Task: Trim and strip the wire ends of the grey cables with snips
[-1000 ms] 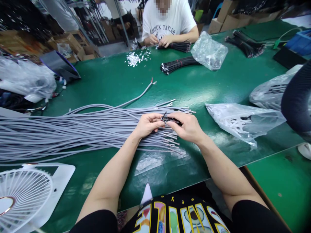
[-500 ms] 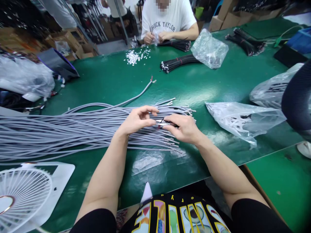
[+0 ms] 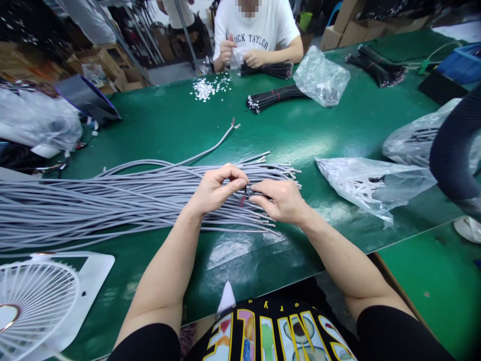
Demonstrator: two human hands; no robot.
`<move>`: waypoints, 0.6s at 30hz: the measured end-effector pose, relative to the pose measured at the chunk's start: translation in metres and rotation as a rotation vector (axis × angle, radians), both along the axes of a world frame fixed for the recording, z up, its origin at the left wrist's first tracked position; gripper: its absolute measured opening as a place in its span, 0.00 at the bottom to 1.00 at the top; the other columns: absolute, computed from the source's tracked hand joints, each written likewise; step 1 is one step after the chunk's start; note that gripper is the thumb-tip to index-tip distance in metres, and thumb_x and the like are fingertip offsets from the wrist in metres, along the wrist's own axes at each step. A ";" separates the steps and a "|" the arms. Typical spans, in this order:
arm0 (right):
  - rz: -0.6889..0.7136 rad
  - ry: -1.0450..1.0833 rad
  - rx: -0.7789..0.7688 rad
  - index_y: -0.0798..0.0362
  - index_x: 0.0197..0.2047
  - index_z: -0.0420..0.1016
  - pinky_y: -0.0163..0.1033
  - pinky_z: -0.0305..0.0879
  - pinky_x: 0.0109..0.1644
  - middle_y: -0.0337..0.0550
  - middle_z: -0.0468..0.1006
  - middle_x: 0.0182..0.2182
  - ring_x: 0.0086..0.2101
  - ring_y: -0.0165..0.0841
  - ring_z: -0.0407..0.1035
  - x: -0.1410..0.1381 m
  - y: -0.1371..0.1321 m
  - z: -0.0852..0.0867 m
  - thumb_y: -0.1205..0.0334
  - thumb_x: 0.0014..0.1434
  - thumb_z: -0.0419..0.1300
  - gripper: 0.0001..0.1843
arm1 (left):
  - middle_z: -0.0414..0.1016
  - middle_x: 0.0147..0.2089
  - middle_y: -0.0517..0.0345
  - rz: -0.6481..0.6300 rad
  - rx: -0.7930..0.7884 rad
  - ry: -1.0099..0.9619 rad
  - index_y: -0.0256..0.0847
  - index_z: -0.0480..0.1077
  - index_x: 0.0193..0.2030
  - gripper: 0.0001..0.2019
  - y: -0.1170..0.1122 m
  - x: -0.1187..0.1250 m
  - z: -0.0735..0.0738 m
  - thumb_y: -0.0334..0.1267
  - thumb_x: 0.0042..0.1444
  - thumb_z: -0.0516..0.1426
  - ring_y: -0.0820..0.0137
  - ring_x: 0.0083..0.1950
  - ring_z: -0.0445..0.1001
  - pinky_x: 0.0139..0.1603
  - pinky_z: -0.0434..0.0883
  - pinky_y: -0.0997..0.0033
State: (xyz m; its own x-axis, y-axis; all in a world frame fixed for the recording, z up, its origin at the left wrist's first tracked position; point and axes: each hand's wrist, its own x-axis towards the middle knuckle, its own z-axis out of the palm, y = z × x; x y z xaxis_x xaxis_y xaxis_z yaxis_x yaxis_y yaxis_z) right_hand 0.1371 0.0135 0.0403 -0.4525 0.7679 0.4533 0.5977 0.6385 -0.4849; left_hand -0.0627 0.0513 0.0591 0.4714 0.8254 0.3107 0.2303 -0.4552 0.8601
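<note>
A thick spread of long grey cables [image 3: 93, 203] lies across the green table [image 3: 180, 125], their stripped ends pointing right. Both my hands hover over those ends. My left hand [image 3: 218, 189] is closed in a pinch, thumb against fingertips, on the thin wires at one cable's end [image 3: 245, 191]. My right hand [image 3: 281, 200] is closed too, pinching the same cable end from the right. A short red and black wire shows between the two hands.
A white fan [image 3: 41, 296] sits at the near left. Clear plastic bags [image 3: 372, 183] lie to the right. Across the table a person in a white T-shirt [image 3: 255, 30] handles black cable bundles [image 3: 274, 95] beside a pile of small white parts [image 3: 210, 87].
My hands have shifted slightly left and up over the cable ends. The left fingers, half spread half a second ago, have closed into a pinch. The person opposite has raised one hand.
</note>
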 end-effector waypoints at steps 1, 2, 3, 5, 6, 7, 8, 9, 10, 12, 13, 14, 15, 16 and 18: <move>0.000 0.000 -0.003 0.54 0.41 0.78 0.36 0.63 0.37 0.45 0.82 0.36 0.35 0.34 0.75 0.000 0.000 0.000 0.55 0.62 0.56 0.13 | 0.76 0.32 0.53 0.001 -0.009 -0.006 0.37 0.74 0.33 0.14 0.000 0.000 -0.001 0.47 0.55 0.59 0.69 0.35 0.70 0.41 0.67 0.69; 0.001 -0.001 -0.006 0.54 0.41 0.78 0.36 0.63 0.37 0.45 0.82 0.36 0.34 0.34 0.74 0.000 0.000 0.000 0.56 0.62 0.56 0.13 | 0.76 0.32 0.54 0.003 -0.016 -0.012 0.37 0.74 0.33 0.14 0.000 0.001 -0.002 0.48 0.55 0.59 0.69 0.35 0.70 0.40 0.67 0.69; 0.002 -0.001 -0.007 0.54 0.41 0.78 0.36 0.63 0.36 0.45 0.82 0.35 0.34 0.33 0.74 0.000 0.000 0.000 0.56 0.62 0.56 0.13 | 0.75 0.32 0.54 0.005 -0.019 -0.018 0.37 0.74 0.32 0.14 0.000 0.002 -0.002 0.47 0.55 0.60 0.70 0.34 0.70 0.40 0.67 0.70; 0.004 0.006 -0.004 0.53 0.40 0.78 0.35 0.62 0.35 0.43 0.82 0.34 0.32 0.32 0.74 0.000 0.000 0.000 0.56 0.62 0.56 0.12 | 0.75 0.31 0.55 0.013 -0.026 -0.045 0.37 0.74 0.32 0.13 0.000 0.003 -0.004 0.47 0.55 0.60 0.71 0.34 0.70 0.40 0.66 0.71; 0.006 0.012 -0.002 0.53 0.39 0.78 0.35 0.62 0.35 0.43 0.82 0.33 0.32 0.32 0.74 0.001 0.001 0.000 0.57 0.62 0.56 0.12 | 0.75 0.31 0.55 0.020 -0.035 -0.062 0.37 0.73 0.32 0.13 0.001 0.003 -0.005 0.47 0.55 0.60 0.71 0.33 0.70 0.39 0.67 0.71; 0.007 0.019 -0.004 0.53 0.38 0.78 0.35 0.62 0.35 0.43 0.82 0.33 0.32 0.32 0.74 0.002 0.002 0.000 0.57 0.62 0.56 0.12 | 0.75 0.31 0.55 0.031 -0.049 -0.081 0.37 0.73 0.32 0.13 0.002 0.003 -0.006 0.47 0.55 0.60 0.71 0.33 0.70 0.39 0.67 0.72; 0.012 0.024 -0.013 0.53 0.37 0.78 0.35 0.62 0.36 0.43 0.82 0.33 0.33 0.32 0.74 0.004 0.003 0.000 0.57 0.62 0.56 0.12 | 0.74 0.31 0.55 0.051 -0.066 -0.104 0.37 0.73 0.32 0.14 0.003 0.002 -0.007 0.47 0.54 0.61 0.71 0.33 0.70 0.39 0.68 0.72; 0.016 0.032 -0.030 0.53 0.37 0.78 0.35 0.62 0.37 0.42 0.82 0.33 0.33 0.32 0.74 0.006 0.004 0.001 0.58 0.62 0.56 0.12 | 0.74 0.31 0.55 0.082 -0.084 -0.131 0.37 0.73 0.32 0.14 0.004 0.002 -0.007 0.48 0.53 0.61 0.71 0.33 0.70 0.38 0.68 0.72; 0.019 0.046 -0.053 0.53 0.38 0.78 0.35 0.62 0.38 0.42 0.82 0.34 0.34 0.32 0.74 0.009 0.006 0.002 0.58 0.62 0.56 0.11 | 0.74 0.31 0.55 0.120 -0.099 -0.159 0.36 0.73 0.32 0.15 0.005 0.002 -0.007 0.49 0.52 0.62 0.71 0.33 0.71 0.38 0.69 0.72; -0.005 0.104 -0.098 0.53 0.40 0.78 0.35 0.62 0.38 0.42 0.81 0.36 0.34 0.32 0.73 0.013 0.010 0.005 0.56 0.60 0.58 0.11 | 0.74 0.29 0.56 0.193 -0.112 -0.222 0.36 0.72 0.32 0.16 0.006 0.003 -0.008 0.50 0.50 0.63 0.72 0.32 0.71 0.38 0.69 0.72; -0.029 0.143 -0.116 0.53 0.40 0.77 0.35 0.62 0.38 0.42 0.81 0.35 0.33 0.32 0.72 0.014 0.011 0.007 0.55 0.58 0.61 0.12 | 0.74 0.29 0.56 0.213 -0.113 -0.254 0.37 0.72 0.32 0.16 0.006 0.005 -0.009 0.50 0.50 0.63 0.72 0.32 0.71 0.38 0.70 0.72; -0.055 0.185 -0.124 0.53 0.41 0.77 0.34 0.61 0.37 0.41 0.80 0.34 0.32 0.31 0.71 0.013 0.011 0.008 0.52 0.56 0.63 0.14 | 0.74 0.29 0.56 0.216 -0.110 -0.277 0.37 0.72 0.32 0.16 0.004 0.008 -0.009 0.50 0.50 0.63 0.72 0.32 0.71 0.38 0.70 0.72; -0.074 0.221 -0.126 0.53 0.40 0.76 0.34 0.61 0.36 0.40 0.79 0.32 0.31 0.30 0.70 0.011 0.010 0.010 0.51 0.55 0.63 0.15 | 0.74 0.30 0.56 0.203 -0.106 -0.289 0.37 0.73 0.32 0.16 0.002 0.011 -0.010 0.49 0.50 0.63 0.72 0.32 0.71 0.38 0.70 0.72; -0.080 0.247 -0.121 0.53 0.38 0.76 0.34 0.60 0.35 0.40 0.77 0.30 0.29 0.30 0.68 0.008 0.008 0.011 0.50 0.55 0.63 0.15 | 0.74 0.30 0.56 0.181 -0.094 -0.296 0.37 0.73 0.32 0.15 -0.002 0.016 -0.010 0.49 0.50 0.63 0.72 0.32 0.71 0.38 0.70 0.72; -0.062 0.260 -0.103 0.53 0.32 0.74 0.34 0.60 0.34 0.39 0.75 0.26 0.27 0.29 0.65 0.001 0.000 0.014 0.52 0.60 0.57 0.13 | 0.74 0.30 0.56 0.122 -0.059 -0.301 0.38 0.73 0.31 0.13 -0.011 0.023 -0.011 0.48 0.51 0.63 0.72 0.33 0.71 0.37 0.69 0.73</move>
